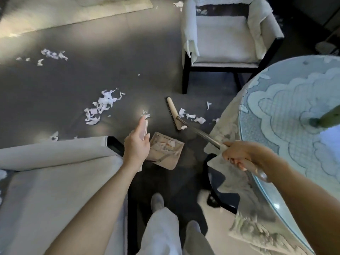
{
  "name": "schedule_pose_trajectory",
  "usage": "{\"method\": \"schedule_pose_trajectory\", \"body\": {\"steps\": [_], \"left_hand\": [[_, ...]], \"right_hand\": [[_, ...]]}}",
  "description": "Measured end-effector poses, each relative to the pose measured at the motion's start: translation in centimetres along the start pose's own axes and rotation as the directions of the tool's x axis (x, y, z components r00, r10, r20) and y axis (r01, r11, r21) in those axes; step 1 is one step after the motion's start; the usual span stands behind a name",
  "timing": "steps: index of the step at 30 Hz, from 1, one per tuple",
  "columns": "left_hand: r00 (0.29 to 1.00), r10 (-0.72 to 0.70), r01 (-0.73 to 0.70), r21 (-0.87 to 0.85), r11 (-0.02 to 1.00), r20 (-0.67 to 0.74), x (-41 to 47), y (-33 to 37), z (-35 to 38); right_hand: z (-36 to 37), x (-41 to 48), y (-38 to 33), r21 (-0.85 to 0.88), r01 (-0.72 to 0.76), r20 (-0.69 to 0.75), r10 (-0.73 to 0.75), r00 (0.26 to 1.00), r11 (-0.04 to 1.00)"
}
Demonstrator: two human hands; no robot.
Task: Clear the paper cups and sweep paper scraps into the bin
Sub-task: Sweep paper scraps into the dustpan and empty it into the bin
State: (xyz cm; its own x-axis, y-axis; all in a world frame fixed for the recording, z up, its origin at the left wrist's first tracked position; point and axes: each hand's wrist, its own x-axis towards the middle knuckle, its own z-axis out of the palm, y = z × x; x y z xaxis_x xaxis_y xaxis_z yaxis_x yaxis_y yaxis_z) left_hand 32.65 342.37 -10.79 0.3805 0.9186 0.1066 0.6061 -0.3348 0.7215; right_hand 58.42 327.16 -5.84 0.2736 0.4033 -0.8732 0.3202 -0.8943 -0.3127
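Head camera, looking down at the dark floor (110,74). I see my left hand (137,146) wrapped around the pale handle of the dustpan (166,153). The pan sits low, just right of that hand, and already has torn paper in it. My right hand (237,156) grips the top of the broom (173,113), fingers curled tight round its metal shaft. The shaft slants down and away to the brush head, which lies on the floor just beyond the dustpan.

The paper scraps (102,105) are spread out. The largest cluster lies left of the brush head, and a small bit sits beyond my left fingertips. A few pieces touch or lie just beside the right side of the brush, and another loose group is far off at the upper left.

A white armchair (226,34) with dark legs stands beyond the broom. A round glass-topped table (294,111) with a patterned cloth fills the right edge, and a grey upholstered seat (55,190) is at my lower left.
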Motion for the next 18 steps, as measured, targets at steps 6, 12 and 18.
{"method": "schedule_pose_trajectory", "body": {"steps": [6,12,18], "left_hand": [[0.986,0.092,-0.100,0.056,0.993,0.141,12.2,-1.3,2.3],[0.962,0.115,-0.126,0.031,0.992,0.249,21.4,-2.6,4.9],[0.944,0.136,-0.171,0.092,0.981,0.299,27.6,-2.2,7.1]], "right_hand": [[-3.7,4.1,-7.5,-0.097,0.000,-0.086,-0.008,0.996,0.995],[-7.6,8.9,-13.1,-0.017,-0.089,-0.146,0.086,0.986,0.996],[-10.1,14.2,-15.1,0.052,-0.132,-0.161,0.139,0.977,0.990]]}}
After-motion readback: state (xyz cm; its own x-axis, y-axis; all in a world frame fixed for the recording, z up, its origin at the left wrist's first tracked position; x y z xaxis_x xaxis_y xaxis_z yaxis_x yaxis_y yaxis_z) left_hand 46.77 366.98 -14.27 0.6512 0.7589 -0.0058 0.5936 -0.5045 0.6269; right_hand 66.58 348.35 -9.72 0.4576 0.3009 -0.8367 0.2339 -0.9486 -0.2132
